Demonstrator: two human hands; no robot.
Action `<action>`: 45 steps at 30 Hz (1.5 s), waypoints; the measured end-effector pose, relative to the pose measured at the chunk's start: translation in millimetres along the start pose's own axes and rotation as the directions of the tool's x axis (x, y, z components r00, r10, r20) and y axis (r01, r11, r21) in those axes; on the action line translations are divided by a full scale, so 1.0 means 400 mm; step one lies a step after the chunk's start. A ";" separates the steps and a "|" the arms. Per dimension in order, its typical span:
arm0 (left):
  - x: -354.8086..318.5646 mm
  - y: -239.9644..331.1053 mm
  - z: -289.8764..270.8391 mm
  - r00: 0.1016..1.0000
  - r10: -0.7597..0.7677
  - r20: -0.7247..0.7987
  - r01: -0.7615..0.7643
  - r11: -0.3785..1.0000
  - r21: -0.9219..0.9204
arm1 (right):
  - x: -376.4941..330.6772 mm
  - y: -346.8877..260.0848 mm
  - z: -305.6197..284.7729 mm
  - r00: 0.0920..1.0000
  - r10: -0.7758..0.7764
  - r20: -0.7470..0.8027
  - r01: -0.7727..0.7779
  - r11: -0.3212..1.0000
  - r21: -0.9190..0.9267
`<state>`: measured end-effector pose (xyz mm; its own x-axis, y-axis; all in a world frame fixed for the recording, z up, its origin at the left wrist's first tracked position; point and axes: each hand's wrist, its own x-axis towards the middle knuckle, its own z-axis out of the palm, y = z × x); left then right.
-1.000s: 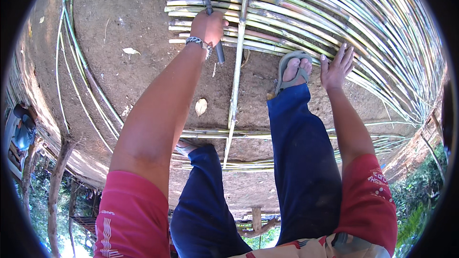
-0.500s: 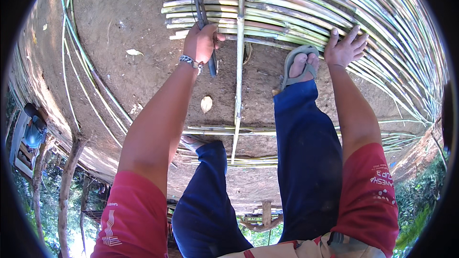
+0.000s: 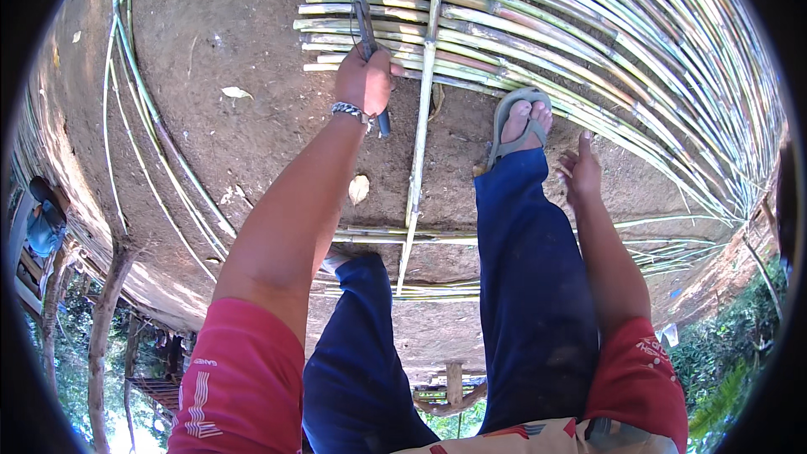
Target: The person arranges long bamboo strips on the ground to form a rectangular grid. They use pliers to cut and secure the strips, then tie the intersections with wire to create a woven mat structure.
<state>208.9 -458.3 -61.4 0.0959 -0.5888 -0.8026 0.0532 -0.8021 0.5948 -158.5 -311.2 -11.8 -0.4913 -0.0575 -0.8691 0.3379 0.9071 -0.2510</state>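
Note:
My left hand [image 3: 363,84] is closed round a long, dark hand tool [image 3: 365,23]. The tool's narrow upper part lies over the cut ends of the bamboo poles [image 3: 504,13], and its lower end sticks out below my fist; its exact kind is unclear. A thin wire-like loop shows beside it. My right hand [image 3: 582,175] hangs beside my right leg, apart from the poles, fingers loosely bent and parted, with nothing seen in it. A single pole [image 3: 425,92] lies crosswise over the row, just right of my left hand.
My sandalled right foot [image 3: 523,122] rests at the near edge of the bamboo row. Thin bamboo strips [image 3: 155,122] curve over the dirt at left. More poles [image 3: 454,237] lie behind my feet. A person [image 3: 44,227] is at the far left, near wooden posts [image 3: 105,328].
My right hand has lifted off the bamboo poles and drawn back towards my leg. My left hand, still gripping the tool, has shifted slightly to the right in view.

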 end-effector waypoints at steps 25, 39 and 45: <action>-0.012 0.037 0.038 0.996 0.067 -0.065 -0.040 0.935 0.352 | 0.077 -0.084 0.115 0.913 -0.373 -0.164 0.318 0.904 -0.286; -0.016 0.057 0.027 0.999 -0.011 -0.032 0.020 0.949 0.313 | -0.069 -0.287 0.235 0.828 -0.398 0.394 0.409 -0.053 -0.911; -0.016 0.055 0.062 0.980 0.032 -0.198 0.095 0.796 0.598 | -0.005 -0.365 0.201 0.777 -0.225 0.588 0.567 -0.154 -0.809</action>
<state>184.8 -474.7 -44.1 0.2921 -0.5826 -0.7585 -0.5430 -0.7539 0.3699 -142.4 -477.2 -7.7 0.0137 -0.4940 -0.8694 -0.9802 0.1652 -0.1093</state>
